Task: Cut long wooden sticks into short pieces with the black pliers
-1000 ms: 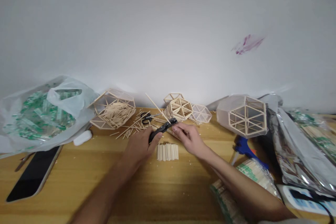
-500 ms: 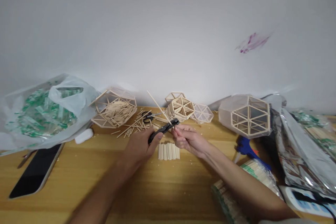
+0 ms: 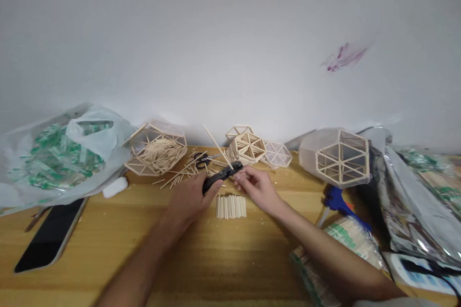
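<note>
Stick: a thin stick (image 3: 217, 145) slants up and to the left from the head of the cutter (image 3: 221, 176). Its lower end sits at the blades, just beside the right fingertips (image 3: 238, 178).
Cutter: black, lying slantwise between the two hands above the table (image 3: 108, 230), head toward the right hand.
Left hand: the left hand (image 3: 189, 196) is curled shut around the cutter's handles, back of the hand up, forearm coming in from the lower left.
Right hand: the right hand (image 3: 257, 189) has thumb and first fingers pinched together at the stick's lower end, the other fingers loosely bent. Its forearm runs in from the lower right.
Cut pieces: a row of short pieces (image 3: 231, 206) lies on the table just below the cutter, between the hands.
Nearby: scissors (image 3: 201, 158) and loose sticks lie behind the left hand, and lattice frames (image 3: 248, 147) stand by the wall.
Hard to see: the blades and the point where they meet the stick are too small and blurred to tell whether they are closed on it. The left palm hides most of the handles.
</note>
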The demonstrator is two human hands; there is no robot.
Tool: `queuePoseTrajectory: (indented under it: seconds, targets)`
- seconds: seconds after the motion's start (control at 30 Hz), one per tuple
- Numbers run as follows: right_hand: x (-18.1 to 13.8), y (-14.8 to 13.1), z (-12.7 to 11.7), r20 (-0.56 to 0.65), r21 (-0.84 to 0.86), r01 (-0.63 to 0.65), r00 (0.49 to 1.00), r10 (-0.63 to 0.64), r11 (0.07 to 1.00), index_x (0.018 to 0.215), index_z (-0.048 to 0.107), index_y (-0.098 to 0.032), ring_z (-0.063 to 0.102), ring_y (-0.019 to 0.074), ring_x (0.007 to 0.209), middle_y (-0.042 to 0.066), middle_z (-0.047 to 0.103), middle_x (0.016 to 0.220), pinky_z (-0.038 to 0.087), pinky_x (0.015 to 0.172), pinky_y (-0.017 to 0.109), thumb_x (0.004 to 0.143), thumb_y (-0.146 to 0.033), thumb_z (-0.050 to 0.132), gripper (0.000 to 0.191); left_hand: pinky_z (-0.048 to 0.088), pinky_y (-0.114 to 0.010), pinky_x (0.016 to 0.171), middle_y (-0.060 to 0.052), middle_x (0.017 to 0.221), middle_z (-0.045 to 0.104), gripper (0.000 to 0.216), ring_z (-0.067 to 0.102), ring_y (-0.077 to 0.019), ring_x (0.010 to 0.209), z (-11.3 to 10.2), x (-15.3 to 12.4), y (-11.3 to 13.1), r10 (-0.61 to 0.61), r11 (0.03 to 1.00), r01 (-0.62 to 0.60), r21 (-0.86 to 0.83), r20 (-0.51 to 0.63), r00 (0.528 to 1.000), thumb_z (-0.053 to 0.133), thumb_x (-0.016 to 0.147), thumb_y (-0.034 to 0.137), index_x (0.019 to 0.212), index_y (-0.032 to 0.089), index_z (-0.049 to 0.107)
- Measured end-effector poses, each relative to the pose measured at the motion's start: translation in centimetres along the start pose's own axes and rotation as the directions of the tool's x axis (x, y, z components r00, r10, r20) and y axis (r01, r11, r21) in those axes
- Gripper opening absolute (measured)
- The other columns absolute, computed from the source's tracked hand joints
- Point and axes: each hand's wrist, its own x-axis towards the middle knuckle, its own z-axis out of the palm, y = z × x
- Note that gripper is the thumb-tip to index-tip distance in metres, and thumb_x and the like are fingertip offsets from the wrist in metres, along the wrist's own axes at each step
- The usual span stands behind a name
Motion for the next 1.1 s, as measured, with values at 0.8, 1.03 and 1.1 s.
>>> queuePoseTrajectory:
  seconds: [0.8,1.03,1.1]
  targets:
    - [-0.4,-1.7,-0.3,0.419,0.51,-0.342,0.9,0.119,0.79,0.078,0.066,-0.012,0.028,0.006,0.047,-0.005,0.045,0.056,0.018,0.048,0.024,0.087,-0.042,0.075,0.032,0.044,-0.032,0.074,-0.006,0.096,0.069,0.039,0.063,-0.0218,0.084,0.1,0.0,-2.0,0.305,0.845,-0.318,-0.431,-0.1,0.947,0.041,0.099,0.051,0.109,0.019,0.06]
    - [-0.2,-1.3,-0.5,0.349,0.422,-0.226,0.934,0.072,0.878,0.085,0.066,-0.013,0.031,0.0073,0.051,-0.006,0.044,0.057,0.02,0.052,0.025,0.092,-0.047,0.068,0.035,0.047,-0.033,0.077,-0.008,0.102,0.071,0.036,0.066,-0.0228,0.089,0.1,0.2,-2.0,0.31,0.855,-0.322,-0.407,-0.098,0.946,0.041,0.1,0.047,0.112,0.019,0.061]
    - [-0.2,-1.3,-0.5,0.362,0.441,-0.247,0.929,0.081,0.863,0.087,0.066,-0.013,0.03,0.0074,0.051,-0.006,0.044,0.057,0.02,0.051,0.025,0.092,-0.047,0.069,0.034,0.048,-0.033,0.078,-0.008,0.103,0.072,0.036,0.066,-0.0231,0.09,0.0,0.2,-2.0,0.314,0.853,-0.327,-0.406,-0.099,0.944,0.041,0.099,0.046,0.113,0.019,0.062]
